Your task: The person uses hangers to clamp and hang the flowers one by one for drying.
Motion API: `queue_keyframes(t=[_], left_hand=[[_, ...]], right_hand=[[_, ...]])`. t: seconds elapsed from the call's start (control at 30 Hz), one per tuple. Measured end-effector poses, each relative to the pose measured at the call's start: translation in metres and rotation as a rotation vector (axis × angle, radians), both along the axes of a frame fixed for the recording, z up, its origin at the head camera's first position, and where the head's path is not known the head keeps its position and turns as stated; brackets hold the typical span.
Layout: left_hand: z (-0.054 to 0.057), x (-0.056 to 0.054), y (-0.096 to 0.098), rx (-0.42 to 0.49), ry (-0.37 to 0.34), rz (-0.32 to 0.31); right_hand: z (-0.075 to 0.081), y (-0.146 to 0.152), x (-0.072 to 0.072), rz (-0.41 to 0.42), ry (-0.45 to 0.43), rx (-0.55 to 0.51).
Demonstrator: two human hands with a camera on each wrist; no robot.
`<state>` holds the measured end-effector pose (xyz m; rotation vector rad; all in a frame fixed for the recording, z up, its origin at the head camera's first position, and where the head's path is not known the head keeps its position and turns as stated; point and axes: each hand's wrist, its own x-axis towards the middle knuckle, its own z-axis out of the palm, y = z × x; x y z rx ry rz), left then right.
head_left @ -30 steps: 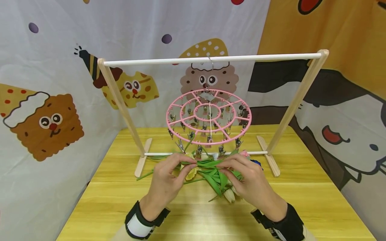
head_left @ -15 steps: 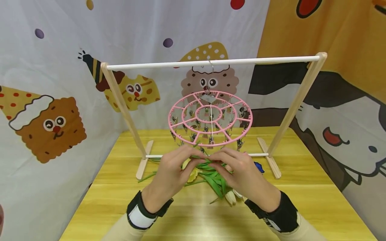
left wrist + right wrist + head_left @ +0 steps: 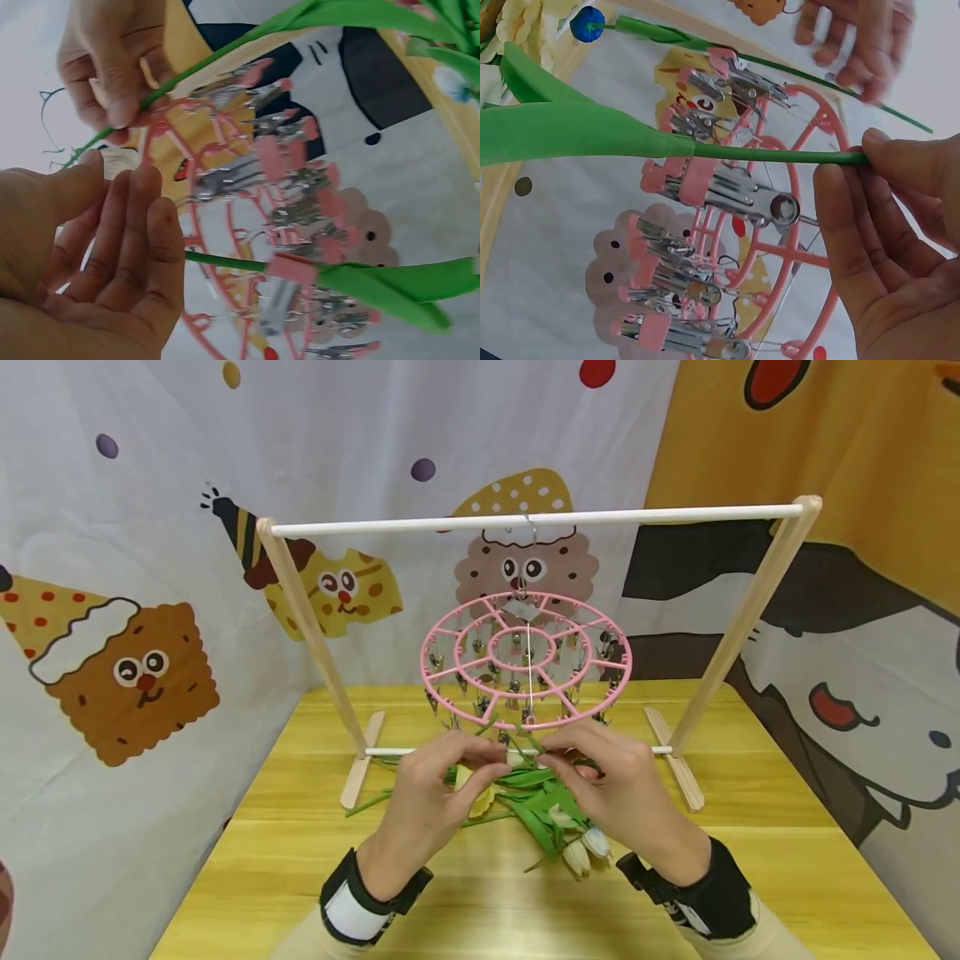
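My right hand (image 3: 626, 785) pinches the thin green stem (image 3: 780, 155) of an artificial flower between thumb and fingers; broad leaves (image 3: 577, 131) spread from it. The head of this flower is out of the right wrist view. My left hand (image 3: 431, 797) holds nothing, its fingers loosely bent and apart from that stem. Close to the left hand runs another stem (image 3: 229, 261), gripped by a pink-tipped metal clip (image 3: 291, 270). It ends in a blue flower (image 3: 589, 24). Several such clips dangle from a round pink hanger (image 3: 525, 727) behind both hands.
A wooden rack with a white top bar (image 3: 375, 527) carries the hanger. Its posts (image 3: 311, 631) stand on flat feet at either side. Beneath the hands lie several artificial flowers, among them a yellow bloom (image 3: 480, 797), white tulips (image 3: 577, 858) and green leaves (image 3: 536, 818).
The hands came together in front of the hanger's lower edge, then parted slightly. The blue flower has left the pile's right side. The head view has tilted a little.
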<state>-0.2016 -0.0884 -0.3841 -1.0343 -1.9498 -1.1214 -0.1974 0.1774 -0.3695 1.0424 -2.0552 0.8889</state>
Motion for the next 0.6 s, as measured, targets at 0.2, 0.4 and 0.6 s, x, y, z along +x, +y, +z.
queue_keyframes(t=[0.2,0.4,0.6], left_hand=[[-0.02,-0.004,-0.003,0.013,-0.119,0.083],[-0.037,-0.01,-0.001,0.036,-0.085,0.185],[-0.047,-0.014,0.005,0.058,-0.025,0.233]], right_hand=[[0.005,0.007,-0.001,0.007,-0.011,-0.106],[0.008,0.01,-0.001,0.031,-0.002,-0.228],[0.005,0.011,0.001,0.034,-0.059,-0.325]])
